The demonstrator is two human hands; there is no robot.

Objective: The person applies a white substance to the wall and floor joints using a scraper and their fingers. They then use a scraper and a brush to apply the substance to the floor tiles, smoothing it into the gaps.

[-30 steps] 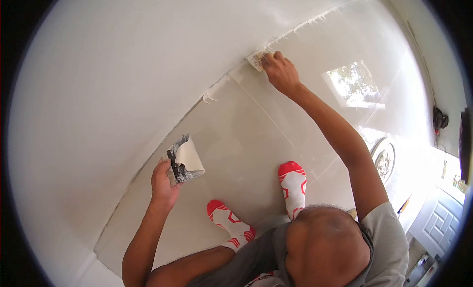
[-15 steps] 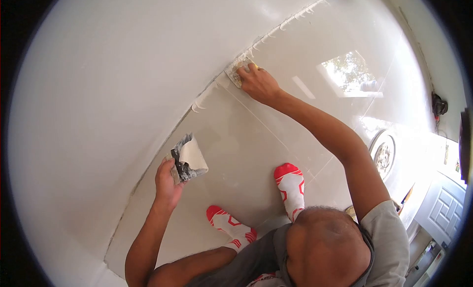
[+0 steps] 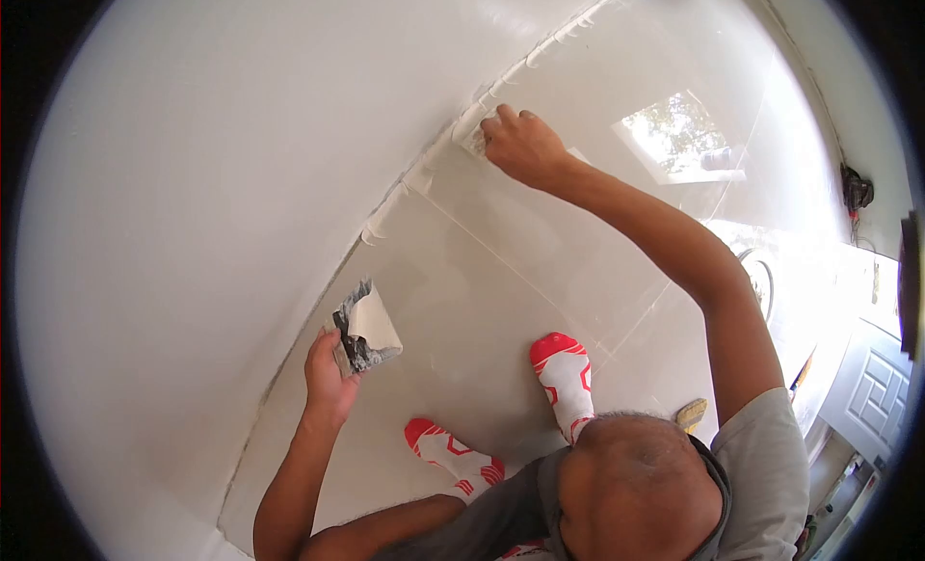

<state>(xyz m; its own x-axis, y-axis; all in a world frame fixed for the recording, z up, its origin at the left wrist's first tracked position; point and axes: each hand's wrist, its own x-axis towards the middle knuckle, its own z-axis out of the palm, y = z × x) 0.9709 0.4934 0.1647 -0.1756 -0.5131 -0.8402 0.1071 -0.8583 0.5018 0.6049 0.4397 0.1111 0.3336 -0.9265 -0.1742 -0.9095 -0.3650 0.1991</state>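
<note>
My left hand (image 3: 329, 376) is closed round the edge of a smeared, flat putty knife (image 3: 358, 355), held above the floor. A thick fold of off-white filler (image 3: 372, 324) sits on its blade. My right hand (image 3: 523, 148) reaches far out and grips a putty-caked scraper (image 3: 472, 141), mostly covered by the fingers. That scraper is at the joint where the white wall (image 3: 241, 127) meets the shiny tiled floor (image 3: 482, 301). A line of wet filler (image 3: 421, 178) with ragged edges runs along this joint on both sides of the scraper.
Two feet in red-and-white socks (image 3: 564, 376) stand on the tiles. A yellowish block-like thing (image 3: 691, 414) lies near the body. At the right are a round-framed object (image 3: 760, 281), a dark tool (image 3: 857, 190) and a panelled door (image 3: 872, 392).
My right hand has shifted slightly to the right and turned, and filler now covers more of the joint near the scraper. The view has moved a little; my left hand keeps its hold.
</note>
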